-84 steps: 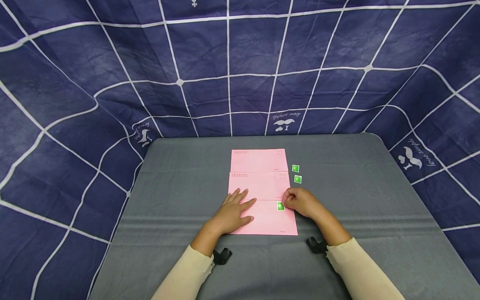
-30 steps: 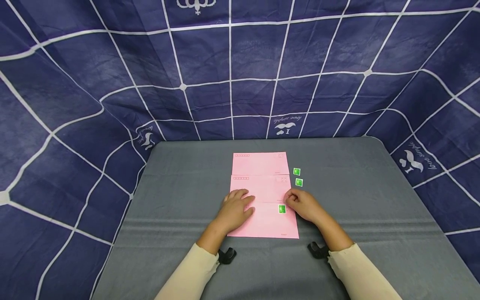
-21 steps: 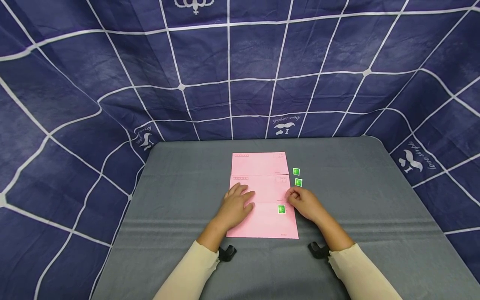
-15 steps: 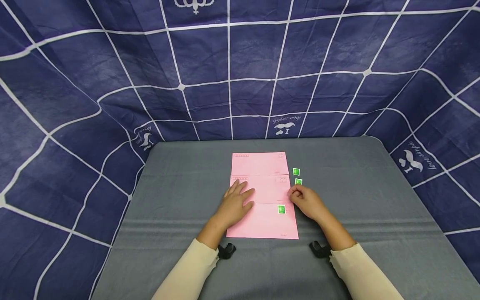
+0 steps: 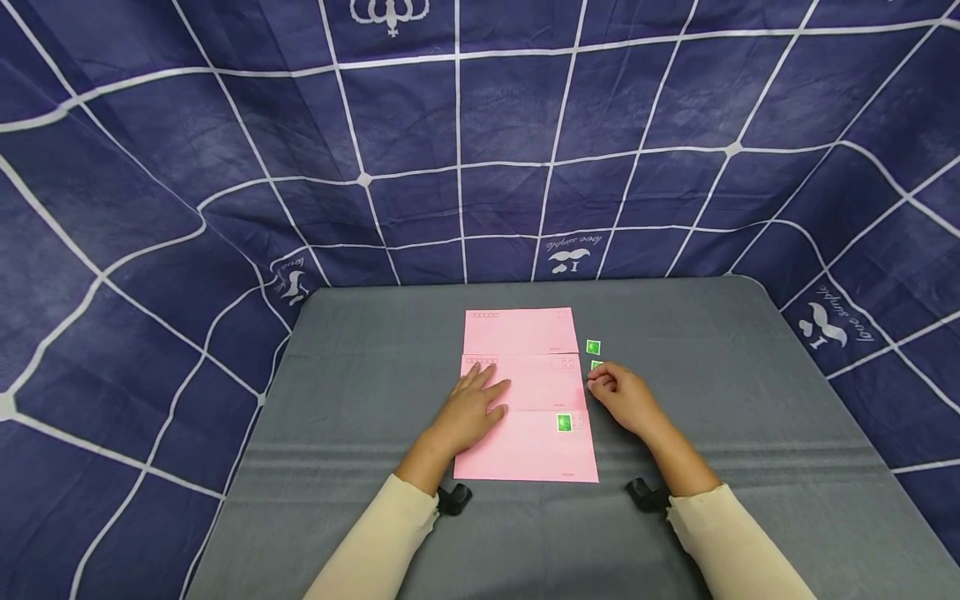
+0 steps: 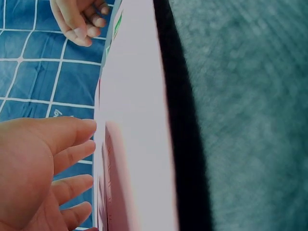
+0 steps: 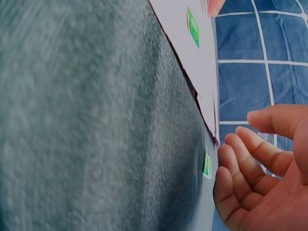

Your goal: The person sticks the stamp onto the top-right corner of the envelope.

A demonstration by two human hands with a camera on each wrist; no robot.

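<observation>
Two hands (image 5: 467, 414), three pink envelopes (image 5: 532, 450), three green stamps (image 5: 564, 422).

This looks like a small curtained-off booth set up for filming tabletop work, rather than a furnished home or office. Navy grid-patterned fabric (image 5: 510, 108) hangs on the far, left and right sides, wrinkled and bowed like loose cloth, its white lines bending at the corners. It is a household sort of print, with a crown motif (image 5: 390, 12), moustaches (image 5: 570, 255) and upside-down "love simple" lettering. Within it stands a table with a grey cloth-like top (image 5: 360, 342) and rounded far corners. Pink envelopes (image 5: 521, 332) and green stamps (image 5: 593, 347) make it a stationery workspace. The room beyond the fabric cannot be identified.
</observation>
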